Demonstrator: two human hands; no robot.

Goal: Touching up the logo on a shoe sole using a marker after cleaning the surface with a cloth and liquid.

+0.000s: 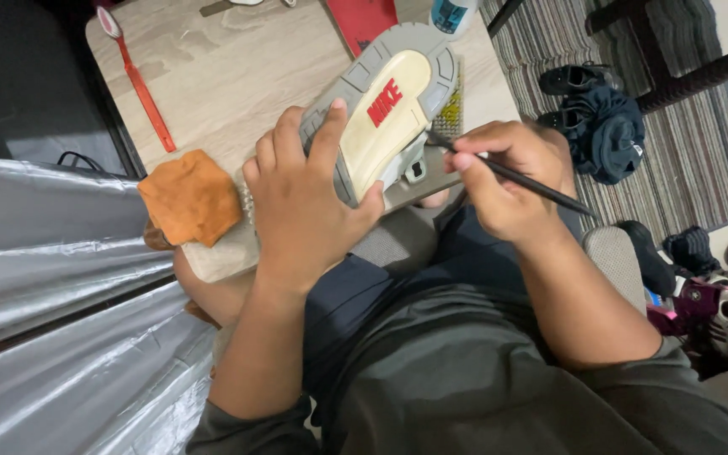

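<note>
Shoe (pixel 389 109), held sole-up, lies at the near edge of a small wooden table (pixel 229 67), its heel end over the person's lap. The grey outsole with cream centre panel faces the camera, giving direct access to the tread. Left hand (pixel 305 198) wraps the near end, fingers spread over the sole and thumb pressing its inner side, steadying the shoe against tool pressure. Right hand (pixel 507 181) pinches a thin black tool (pixel 511 175) pen-style, its tip set at the sole's right edge near a groove; the grip favours fine control. An orange cloth (pixel 189 198) lies at the table's near left corner, within reach. A red-handled brush (pixel 138 84) lies along the left edge.
</note>
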